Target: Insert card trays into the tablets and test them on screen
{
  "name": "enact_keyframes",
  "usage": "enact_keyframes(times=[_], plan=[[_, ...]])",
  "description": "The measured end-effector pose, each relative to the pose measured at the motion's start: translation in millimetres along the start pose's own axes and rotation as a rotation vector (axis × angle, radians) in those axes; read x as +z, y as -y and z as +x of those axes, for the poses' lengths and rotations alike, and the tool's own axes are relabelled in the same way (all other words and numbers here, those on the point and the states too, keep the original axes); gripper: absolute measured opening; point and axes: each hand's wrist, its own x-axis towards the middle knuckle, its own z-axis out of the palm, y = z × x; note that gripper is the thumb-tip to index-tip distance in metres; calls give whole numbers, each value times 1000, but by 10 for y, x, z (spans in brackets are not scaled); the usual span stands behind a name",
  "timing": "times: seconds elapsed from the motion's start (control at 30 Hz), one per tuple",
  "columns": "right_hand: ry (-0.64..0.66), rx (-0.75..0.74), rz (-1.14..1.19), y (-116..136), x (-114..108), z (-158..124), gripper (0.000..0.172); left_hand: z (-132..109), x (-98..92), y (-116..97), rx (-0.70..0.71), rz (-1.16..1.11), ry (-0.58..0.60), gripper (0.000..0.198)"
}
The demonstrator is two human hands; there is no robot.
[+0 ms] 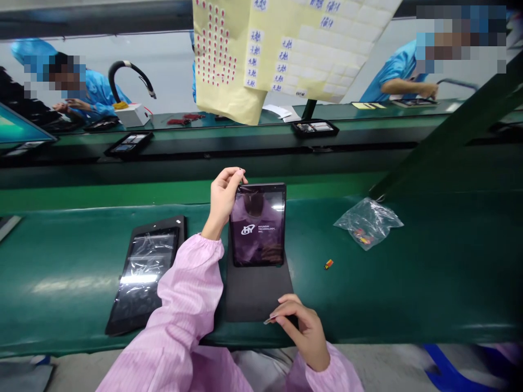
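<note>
Tablet (257,224) stands tilted, dark glossy screen showing a white logo.

I work on a factory's electronics assembly line. A long green conveyor belt (229,135) carries black trays (314,128) of parts. Beyond the belt sit people in blue smocks (98,92). Above it hang label sheets (286,49), and on my side of it stands a tablet (257,224).

pink striped sleeves (188,305), elastic cuffs, bare hands (223,198)
</note>
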Motion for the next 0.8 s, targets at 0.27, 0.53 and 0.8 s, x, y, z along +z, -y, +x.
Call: enact_keyframes(times=[0.27,0.53,0.8], plan=[[-14,-3,25,-9,16,6,10,-15,-4,-5,22,1,15,18],[-6,-15,18,-13,11,-3,11,2,-21,35,24,-23,33,15],[0,1,25,-7,4,2,11,-4,-12,34,33,-28,37,12]])
